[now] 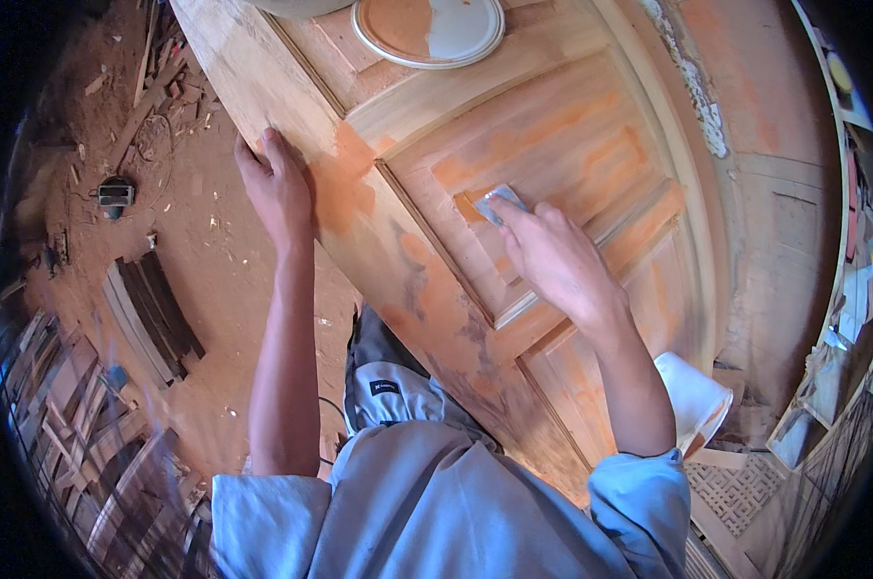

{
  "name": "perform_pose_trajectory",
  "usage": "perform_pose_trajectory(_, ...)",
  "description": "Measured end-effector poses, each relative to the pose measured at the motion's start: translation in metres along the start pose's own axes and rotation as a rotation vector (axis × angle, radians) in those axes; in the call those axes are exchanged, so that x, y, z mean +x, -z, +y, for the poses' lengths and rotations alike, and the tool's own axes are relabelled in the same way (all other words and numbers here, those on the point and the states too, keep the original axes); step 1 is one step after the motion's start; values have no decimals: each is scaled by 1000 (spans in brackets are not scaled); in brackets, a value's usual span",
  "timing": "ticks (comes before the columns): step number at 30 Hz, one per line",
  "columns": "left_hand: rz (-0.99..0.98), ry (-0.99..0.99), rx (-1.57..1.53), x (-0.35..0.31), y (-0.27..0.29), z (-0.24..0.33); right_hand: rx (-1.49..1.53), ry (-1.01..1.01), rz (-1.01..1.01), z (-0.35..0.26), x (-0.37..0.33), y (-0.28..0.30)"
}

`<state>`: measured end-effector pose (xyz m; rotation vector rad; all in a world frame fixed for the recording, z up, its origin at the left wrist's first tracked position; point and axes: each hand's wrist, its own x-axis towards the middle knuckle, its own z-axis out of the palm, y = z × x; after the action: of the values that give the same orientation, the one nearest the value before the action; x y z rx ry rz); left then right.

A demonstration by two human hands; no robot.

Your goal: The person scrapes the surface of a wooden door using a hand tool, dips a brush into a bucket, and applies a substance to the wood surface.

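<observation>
A panelled wooden door [514, 72] slants across the middle, smeared with orange filler in several places. My right hand [562, 256] is closed on a small, pale, flat scraper [502, 201], pressed to a recessed panel. A fresh orange-brown streak [469, 206] lies just left of the scraper. My left hand [280, 183] rests on the door's left edge, fingers stretched out beside an orange patch, holding no tool. Toward the far end of the door sits a round white lid [463, 31] bearing a spread of orange filler.
Beyond the door's right side stands another wooden panel [784, 227]. A white bucket [689, 398] is near my right elbow. On the dusty floor at left are a power tool [116, 193], curved wooden pieces [152, 314] and scrap wood [84, 425].
</observation>
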<state>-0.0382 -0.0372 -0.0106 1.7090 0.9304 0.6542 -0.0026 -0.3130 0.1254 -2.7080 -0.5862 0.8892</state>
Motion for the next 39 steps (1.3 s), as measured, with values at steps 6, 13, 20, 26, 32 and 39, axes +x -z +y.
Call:
perform_pose_trajectory(6,35,-29,-43,4,4,-1,-11,60,-97,21,-30,6)
perform_pose_trajectory(13,16,22,-4,8,3,-12,-38,149,51,-26,38,0)
perform_pose_trajectory(20,1,-74,-79,14,-3,-28,-158,120,-136,-14,23,-6)
perform_pose_trajectory(26,38,-70,-50,19,-1,-38,-116,153,-213,25,-39,19)
perform_pose_trajectory(32,16,-10,-5,6,1,-15,834,-164,-13,67,-153,32)
perform_pose_trajectory(39,-15,-62,-16,3,5,-3,1693,-98,576,96,-243,-92)
